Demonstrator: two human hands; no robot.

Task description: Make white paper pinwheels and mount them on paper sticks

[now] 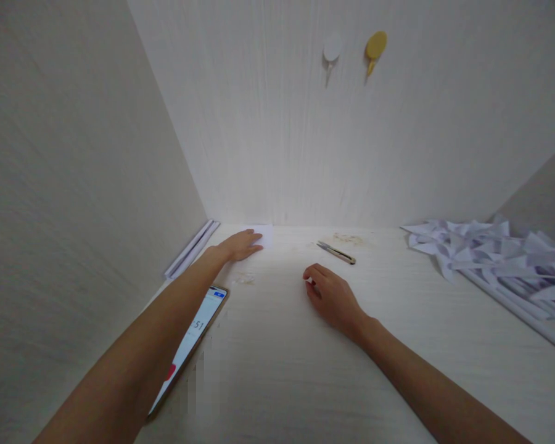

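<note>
At the back of the table, my left hand reaches over a piece of white paper. Its fingers are stretched out and lie on the paper, with the thumb apart from them. My right hand rests on the tabletop nearer the middle, its fingers loosely curled in and nothing visible in them. Just beyond it lies a pair of thread snips, blades pointing to the back left. My left forearm partly covers a phone with a lit screen.
On the right is a heap of folded white paper pinwheels with paper sticks. Rolled paper sticks lie along the left wall. A white hook and a yellow hook are on the back wall.
</note>
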